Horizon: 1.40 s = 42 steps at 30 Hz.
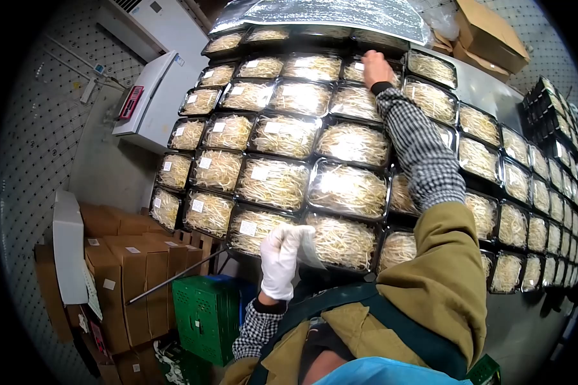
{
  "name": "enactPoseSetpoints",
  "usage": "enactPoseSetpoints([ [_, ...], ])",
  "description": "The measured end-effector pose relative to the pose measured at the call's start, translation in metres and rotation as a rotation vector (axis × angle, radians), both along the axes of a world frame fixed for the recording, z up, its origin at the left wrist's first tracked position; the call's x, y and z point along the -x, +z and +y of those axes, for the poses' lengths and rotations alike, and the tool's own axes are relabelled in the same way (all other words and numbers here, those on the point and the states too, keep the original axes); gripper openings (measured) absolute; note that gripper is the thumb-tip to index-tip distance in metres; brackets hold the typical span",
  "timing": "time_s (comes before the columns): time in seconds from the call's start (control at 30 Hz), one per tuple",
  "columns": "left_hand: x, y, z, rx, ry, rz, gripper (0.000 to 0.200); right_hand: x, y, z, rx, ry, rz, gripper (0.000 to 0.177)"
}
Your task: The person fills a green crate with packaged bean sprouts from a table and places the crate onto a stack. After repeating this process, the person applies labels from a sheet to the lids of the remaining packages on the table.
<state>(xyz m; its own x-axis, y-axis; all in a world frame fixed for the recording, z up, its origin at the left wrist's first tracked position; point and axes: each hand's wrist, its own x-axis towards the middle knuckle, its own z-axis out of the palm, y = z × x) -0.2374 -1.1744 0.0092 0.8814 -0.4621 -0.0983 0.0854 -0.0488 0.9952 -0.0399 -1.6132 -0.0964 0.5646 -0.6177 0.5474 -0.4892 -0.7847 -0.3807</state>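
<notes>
My left hand (280, 260), in a white glove, is closed on a pale, thin strip of labels (311, 249) that hangs over the front row of trays. Beside it lies a labelled tray of bean sprouts (250, 239) in black plastic under clear film. My right hand (377, 69), bare, reaches across to the far rows and rests on a tray of bean sprouts (351, 72). Its fingers are bent and drawn together; anything between them is hidden. A small white label shows on that tray by the fingertips. Trays on the left carry white labels; several near the middle show none.
Silvery sheeting (327, 14) covers the table's far end. More sprout trays (512, 221) extend right, with stacked ones (559, 122) beyond. Cardboard boxes (128, 276) and a green crate (205, 314) stand at the lower left. A white cabinet (149, 96) stands left of the trays.
</notes>
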Motion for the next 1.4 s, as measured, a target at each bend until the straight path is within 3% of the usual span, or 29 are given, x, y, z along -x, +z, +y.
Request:
enactPoseSetpoints([
  [0.03, -0.002, -0.002, -0.003, 0.003, 0.028, -0.032, 0.033, 0.013, -0.001, 0.019, 0.168, 0.360, -0.141, 0.013],
  [0.07, -0.006, -0.006, -0.007, 0.020, 0.037, -0.058, 0.038, 0.046, 0.035, 0.066, -0.477, 0.639, 0.194, 0.018],
  [0.13, -0.013, -0.021, -0.014, 0.019, 0.115, -0.123, 0.037, 0.124, 0.094, 0.159, -0.924, 0.960, 0.421, 0.027],
  [0.17, -0.017, -0.030, -0.015, 0.005, 0.145, -0.202, 0.036, 0.164, 0.123, 0.206, -1.146, 1.051, 0.567, 0.033],
  [0.27, -0.014, -0.028, -0.022, 0.072, 0.082, -0.012, 0.029, 0.204, 0.110, 0.228, -1.265, 1.133, 0.497, 0.032],
  [0.3, -0.016, -0.033, -0.020, 0.023, -0.002, 0.075, 0.022, 0.203, 0.101, 0.216, -1.272, 1.097, 0.409, 0.031],
  [0.37, -0.011, -0.035, -0.024, 0.194, -0.071, 0.174, 0.017, 0.184, 0.101, 0.181, -1.070, 0.865, 0.388, 0.028],
  [0.4, -0.008, -0.038, -0.023, 0.196, -0.079, 0.172, 0.018, 0.164, 0.077, 0.155, -1.000, 0.798, 0.167, 0.028],
  [0.43, -0.005, -0.033, -0.021, 0.220, -0.094, 0.199, 0.019, 0.146, 0.069, 0.131, -0.894, 0.642, 0.160, 0.029],
  [0.47, -0.002, -0.022, -0.019, 0.245, -0.107, 0.224, 0.021, 0.126, 0.066, 0.109, -0.593, 0.555, 0.210, 0.030],
  [0.57, 0.004, -0.007, -0.012, 0.282, -0.134, 0.292, 0.031, 0.072, 0.028, 0.058, -0.150, 0.405, 0.125, 0.035],
  [0.67, 0.010, 0.000, -0.003, 0.288, -0.066, 0.312, 0.028, 0.057, 0.009, 0.062, -0.079, 0.279, 0.320, 0.036],
  [0.77, 0.011, -0.007, 0.011, 0.221, -0.078, 0.255, 0.022, 0.058, 0.007, 0.061, -0.115, 0.234, 0.298, 0.039],
  [0.83, 0.011, -0.008, 0.008, 0.195, -0.061, 0.188, 0.014, 0.061, 0.005, 0.064, 0.050, 0.277, 0.108, 0.034],
  [0.9, 0.011, -0.025, 0.006, 0.183, 0.005, 0.152, 0.012, 0.078, 0.021, 0.094, -0.295, 0.459, 0.144, 0.033],
  [0.93, 0.012, -0.029, 0.000, 0.214, 0.070, 0.066, 0.015, 0.104, 0.051, 0.132, -0.733, 0.630, 0.341, 0.039],
  [0.97, 0.008, -0.041, 0.000, 0.107, 0.084, -0.089, 0.020, 0.142, 0.078, 0.173, -1.000, 0.924, 0.367, 0.047],
  [1.0, 0.008, -0.039, -0.004, 0.136, 0.119, -0.079, 0.023, 0.166, 0.078, 0.197, -1.089, 1.230, 0.537, 0.055],
  [1.03, 0.008, -0.036, -0.011, 0.170, 0.154, -0.073, 0.025, 0.200, 0.108, 0.229, -1.119, 1.237, 0.682, 0.045],
  [1.07, 0.006, -0.049, -0.014, 0.112, 0.189, -0.116, 0.028, 0.223, 0.100, 0.248, -1.378, 1.255, 0.519, 0.030],
  [1.1, 0.008, -0.037, -0.014, 0.122, 0.107, 0.069, 0.028, 0.232, 0.098, 0.253, -1.315, 1.102, 0.539, 0.020],
  [1.17, 0.003, -0.053, -0.012, 0.001, -0.037, -0.009, 0.022, 0.228, 0.088, 0.235, -1.249, 0.997, 0.395, 0.018],
  [1.2, 0.007, -0.047, -0.013, 0.179, -0.122, 0.102, 0.016, 0.217, 0.074, 0.216, -1.129, 0.915, 0.277, 0.021],
  [1.23, 0.006, -0.057, -0.007, 0.165, -0.199, 0.147, 0.011, 0.201, 0.063, 0.194, -1.003, 0.835, 0.165, 0.025],
  [1.3, 0.016, -0.036, -0.003, 0.315, -0.211, 0.353, 0.014, 0.168, 0.068, 0.160, -0.677, 0.544, 0.326, 0.028],
  [1.4, 0.024, -0.014, 0.009, 0.402, -0.246, 0.373, 0.020, 0.125, 0.024, 0.146, -0.347, 0.428, 0.198, 0.034],
])
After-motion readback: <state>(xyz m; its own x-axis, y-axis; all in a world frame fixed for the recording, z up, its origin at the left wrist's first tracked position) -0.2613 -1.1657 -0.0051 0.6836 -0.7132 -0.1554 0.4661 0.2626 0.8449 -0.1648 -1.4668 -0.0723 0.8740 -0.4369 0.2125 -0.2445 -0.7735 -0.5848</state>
